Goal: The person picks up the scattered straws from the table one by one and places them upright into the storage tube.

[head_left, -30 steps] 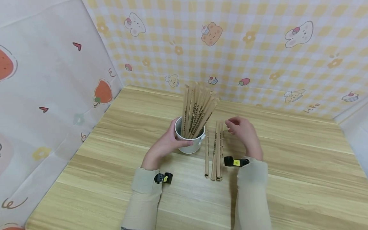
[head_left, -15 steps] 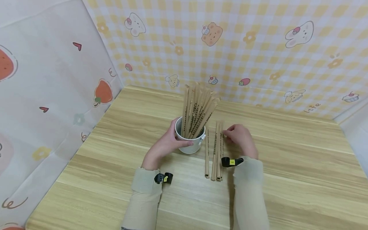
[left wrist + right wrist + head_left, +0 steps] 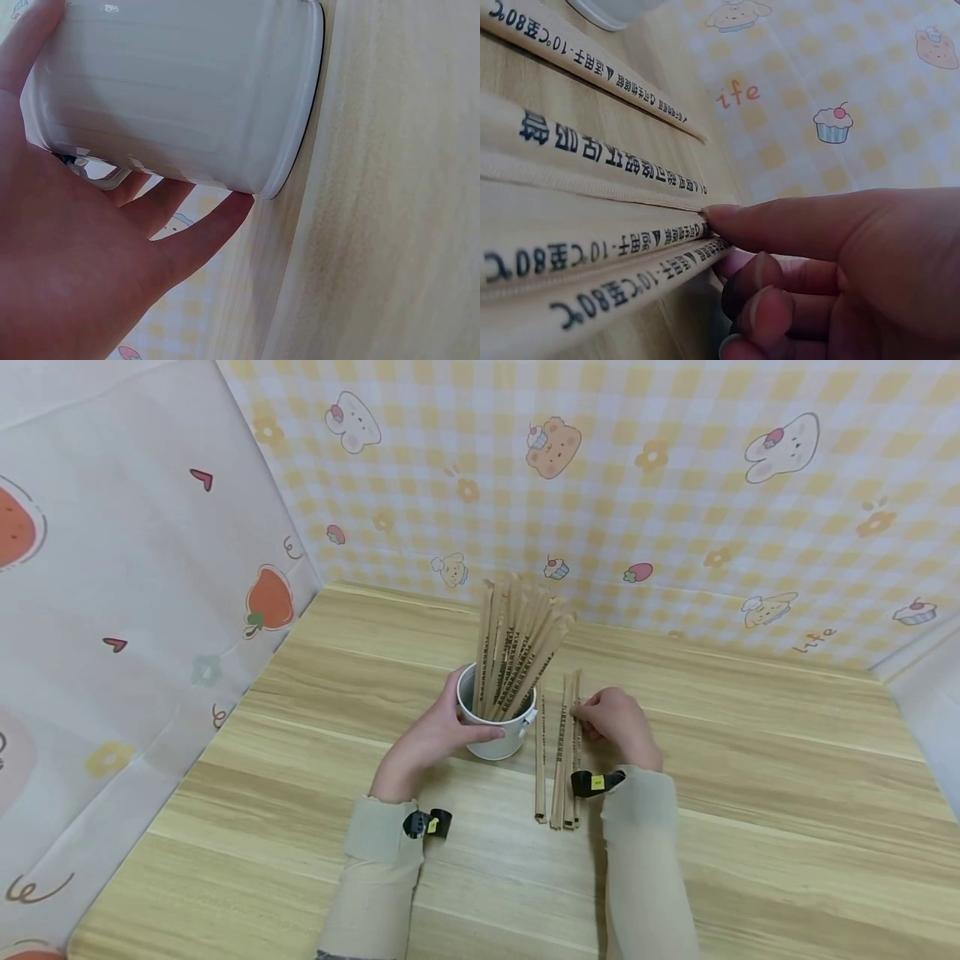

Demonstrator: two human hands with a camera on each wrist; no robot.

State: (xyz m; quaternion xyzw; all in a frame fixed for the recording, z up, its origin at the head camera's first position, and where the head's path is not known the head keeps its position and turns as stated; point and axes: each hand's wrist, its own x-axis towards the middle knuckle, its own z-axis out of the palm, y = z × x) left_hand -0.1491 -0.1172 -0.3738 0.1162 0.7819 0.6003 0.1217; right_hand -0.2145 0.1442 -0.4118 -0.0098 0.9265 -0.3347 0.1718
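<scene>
A small white metal bucket [image 3: 495,745] stands on the wooden table, filled with paper-wrapped straws [image 3: 517,647] that lean up and right. My left hand [image 3: 431,739] holds it from the left, thumb across the front; in the left wrist view the fingers curve around the bucket wall [image 3: 165,82]. To the bucket's right lie several more wrapped straws: one by itself [image 3: 540,768] and a close group [image 3: 558,768]. My right hand [image 3: 618,722] pinches the group's rightmost straws near their far ends. The right wrist view shows thumb and fingers around two printed straws [image 3: 615,247].
The wood-grain table [image 3: 787,793] extends widely on both sides. Behind it hangs a yellow checked cloth [image 3: 675,518] with cartoon animals, and a white printed cloth [image 3: 172,568] covers the left side.
My right hand has moved left and toward me, from beside the straws' far ends to pinching them; the rightmost straws have shifted left, closer together. The left hand stays on the bucket.
</scene>
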